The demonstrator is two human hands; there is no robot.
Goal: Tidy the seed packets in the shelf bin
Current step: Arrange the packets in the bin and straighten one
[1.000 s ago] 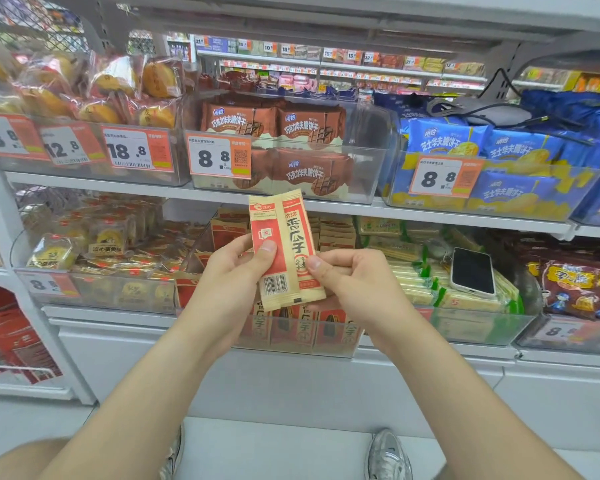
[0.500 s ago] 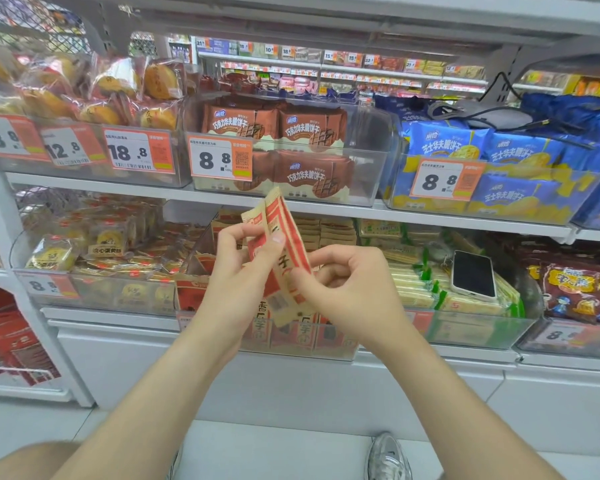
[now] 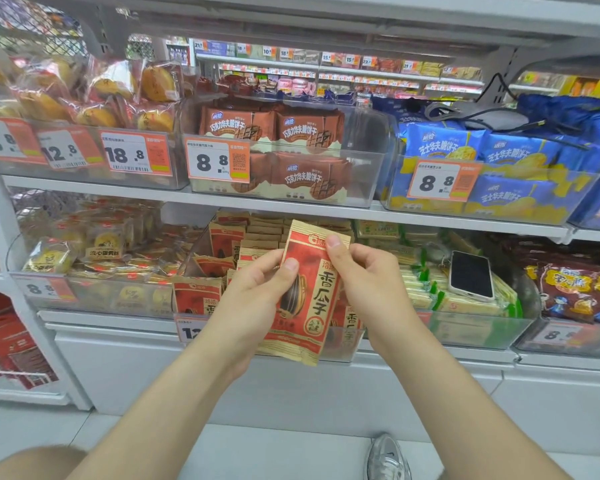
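The step in hand looks like squaring one seed packet (image 3: 309, 299) before it goes back into the shelf bin (image 3: 343, 348); the left hand (image 3: 253, 299) pinches its left edge, thumb on the printed face and fingers behind, and the right hand (image 3: 371, 285) pinches the upper right corner, so both hands are closed on the same packet.

To do it well, I would keep the printed face toward the aisle and the packet upright, since it leans a little to the right; the grip should stay on the edges, because the paper-like pouch would probably crease if squeezed across the middle; it would be best lowered into a gap in the row, not pushed onto the slumped ones.

The held packet sits between the hands, in front of the bin and above its front wall; the other packets (image 3: 257, 237) lie beyond the hands, some standing in rows behind the fingertips and some tipped over behind the left hand; one more stands at the front, just left of the left hand; a phone (image 3: 471, 276) rests on green packs in the next bin, well to the right of the right hand, and should be left alone.
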